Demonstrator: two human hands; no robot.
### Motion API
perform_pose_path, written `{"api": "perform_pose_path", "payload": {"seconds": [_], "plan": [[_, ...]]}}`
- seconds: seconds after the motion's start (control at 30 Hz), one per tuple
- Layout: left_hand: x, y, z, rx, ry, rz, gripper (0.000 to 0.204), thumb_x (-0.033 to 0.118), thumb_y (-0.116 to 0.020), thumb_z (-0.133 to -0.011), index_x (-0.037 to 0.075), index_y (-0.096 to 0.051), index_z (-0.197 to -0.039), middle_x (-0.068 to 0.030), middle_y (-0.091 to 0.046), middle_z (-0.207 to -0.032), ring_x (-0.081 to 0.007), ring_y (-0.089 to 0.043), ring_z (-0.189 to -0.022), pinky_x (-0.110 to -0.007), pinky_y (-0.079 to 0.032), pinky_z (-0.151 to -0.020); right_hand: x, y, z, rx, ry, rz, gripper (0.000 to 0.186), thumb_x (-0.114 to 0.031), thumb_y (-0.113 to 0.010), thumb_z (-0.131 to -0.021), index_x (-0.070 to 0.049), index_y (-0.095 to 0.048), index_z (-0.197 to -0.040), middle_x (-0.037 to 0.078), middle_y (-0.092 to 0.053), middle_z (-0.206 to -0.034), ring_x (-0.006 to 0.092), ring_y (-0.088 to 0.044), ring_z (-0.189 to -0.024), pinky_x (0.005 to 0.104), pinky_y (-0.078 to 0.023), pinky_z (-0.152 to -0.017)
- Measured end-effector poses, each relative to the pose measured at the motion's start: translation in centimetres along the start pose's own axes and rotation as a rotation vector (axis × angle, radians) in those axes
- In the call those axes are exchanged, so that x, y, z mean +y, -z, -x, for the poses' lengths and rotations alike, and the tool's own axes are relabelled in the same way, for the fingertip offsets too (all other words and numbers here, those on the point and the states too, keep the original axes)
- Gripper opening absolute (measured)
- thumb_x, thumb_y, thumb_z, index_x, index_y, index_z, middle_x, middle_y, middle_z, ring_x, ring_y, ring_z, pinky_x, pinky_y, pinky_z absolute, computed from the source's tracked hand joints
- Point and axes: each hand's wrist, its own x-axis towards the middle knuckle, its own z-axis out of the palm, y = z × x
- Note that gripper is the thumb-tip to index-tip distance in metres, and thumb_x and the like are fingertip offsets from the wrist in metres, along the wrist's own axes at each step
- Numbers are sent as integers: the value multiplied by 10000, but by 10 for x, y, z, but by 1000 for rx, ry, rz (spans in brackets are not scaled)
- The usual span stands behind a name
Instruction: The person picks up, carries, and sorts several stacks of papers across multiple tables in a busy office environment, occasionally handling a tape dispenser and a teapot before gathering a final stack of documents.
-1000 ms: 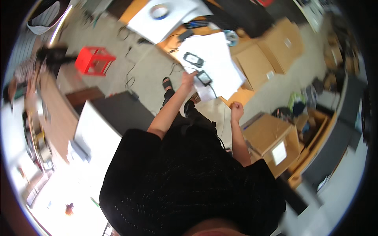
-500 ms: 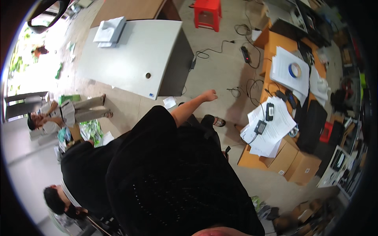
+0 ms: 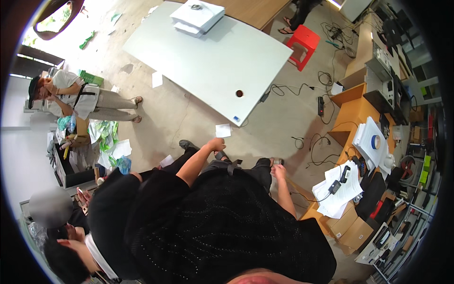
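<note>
My left hand (image 3: 216,144) hangs in front of my body with its fingers curled in, and nothing shows in it. Beyond it on the floor lies a white sheet of paper (image 3: 223,130). My right hand (image 3: 279,171) is lower on the right, its fingers small in view but seemingly a little apart, holding nothing visible. It is nearest to the wooden desk (image 3: 309,204) but does not appear to touch it. A light grey table (image 3: 203,71) with a dark round hole stands ahead, apart from both hands.
Stacked white boxes or papers (image 3: 201,19) lie on the table. Beyond its corner are a red stool (image 3: 306,39) and floor cables with a power strip (image 3: 321,106). Papers (image 3: 338,194) and cartons (image 3: 354,232) are at right. One person (image 3: 78,94) stands left; another (image 3: 111,222) is close beside me.
The view has turned, and the table now spans more of the middle. My left hand has come back closer to my body. My right hand and forearm have come into view.
</note>
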Motion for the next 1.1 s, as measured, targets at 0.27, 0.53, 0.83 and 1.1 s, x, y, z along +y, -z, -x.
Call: {"api": "perform_pose_path", "payload": {"seconds": [0.27, 0.53, 0.83, 1.1], "plan": [[-168, 2, 99, 14, 286, 88, 409, 358, -555, -796, 23, -674, -998, -197, -636, -1067, -364, -590, -1024, -415, -474, -889, -106, -153, 21, 4, 544, 454, 174, -200, -638, -795, -79, -663, -918, 83, -678, -803, 190, -644, -764, 322, -497, -718], [-216, 6, 133, 352, 589, 703, 402, 308, -578, -826, -4, -642, -1071, -172, -663, -1002, -260, -625, -947, -358, -484, -835, -232, -243, 12, -896, 198, 821, 315, -318, -584, -883, -104, -629, -1109, 28, -681, -975, 128, -631, -847, 265, -456, -665], [-234, 17, 162, 805, 712, 1033, 368, 252, -574, -821, -25, -625, -1057, -119, -667, -845, -181, -621, -754, -313, -502, -704, -404, -439, 93, -1413, 484, 1161, 339, -285, -508, -948, -40, -604, -1161, 60, -673, -1062, 121, -608, -979, 277, -458, -826], [-280, -56, 170, 604, 890, 1444, 324, 303, -567, -839, 47, -645, -1023, -68, -660, -871, -175, -607, -718, -323, -454, -563, -627, -579, 259, -1541, 1132, 757, 239, -184, -555, -920, -32, -665, -1069, 42, -666, -1059, 131, -587, -988, 289, -447, -905]]}}
